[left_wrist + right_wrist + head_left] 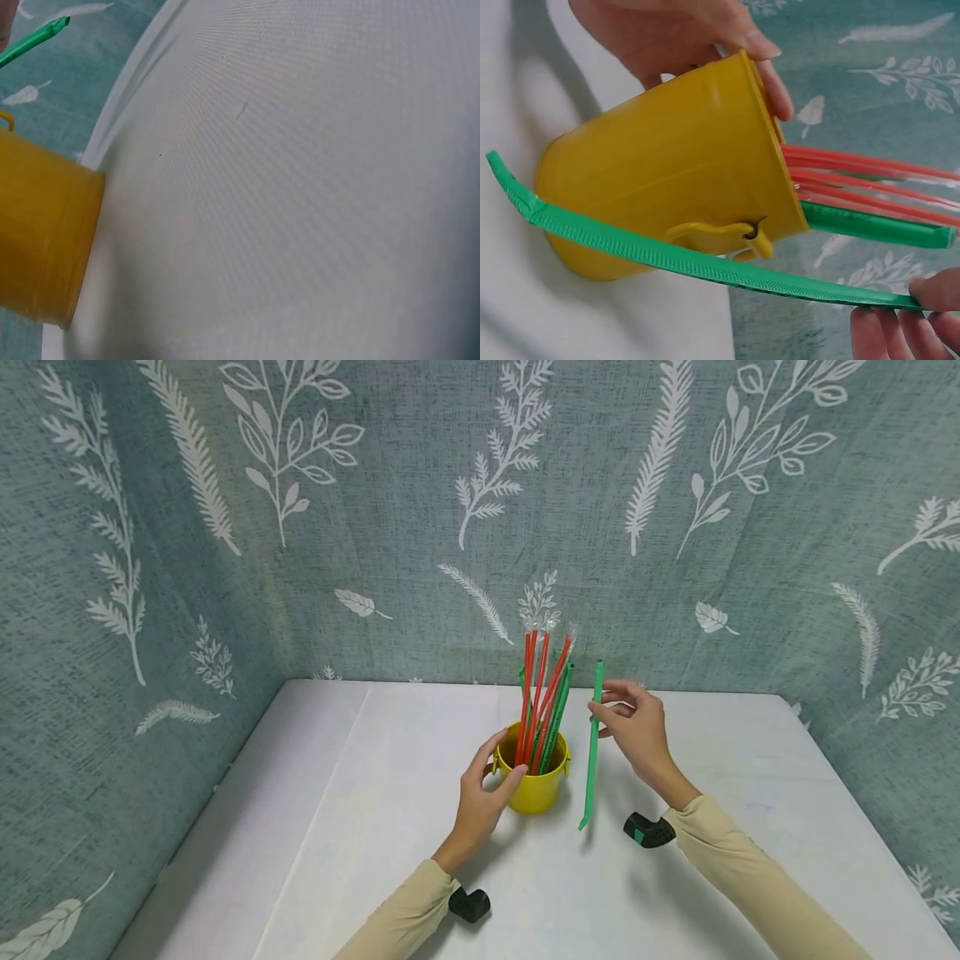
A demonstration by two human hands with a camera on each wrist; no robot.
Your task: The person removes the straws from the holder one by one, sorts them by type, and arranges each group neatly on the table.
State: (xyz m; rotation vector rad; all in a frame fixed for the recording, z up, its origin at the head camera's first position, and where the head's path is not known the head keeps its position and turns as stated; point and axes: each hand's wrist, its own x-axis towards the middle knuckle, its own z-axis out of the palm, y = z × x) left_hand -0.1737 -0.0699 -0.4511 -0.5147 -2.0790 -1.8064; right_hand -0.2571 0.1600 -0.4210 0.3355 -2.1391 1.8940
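Observation:
My left hand [478, 802] holds the left side of a small yellow bucket [534, 795], thumb and fingers at its rim. The bucket stands upright on the table, packed with red straws [529, 702] in clear wrappers and green-wrapped straws [556, 722]. To its right, my right hand [637, 732] pinches one green-wrapped straw [591, 768] near its upper end. This straw hangs almost upright, its lower end bent. In the right wrist view the held straw [667, 259] crosses in front of the bucket's handle [712, 230]. The left wrist view catches only the bucket's lower wall [45, 225] and a green straw tip [45, 34].
A white-covered table [337, 877] lies under everything. Green-grey cloth with white leaf prints [405, 527] hangs behind and along both sides. Black wrist devices show below the left sleeve [469, 906] and beside the right sleeve [649, 831].

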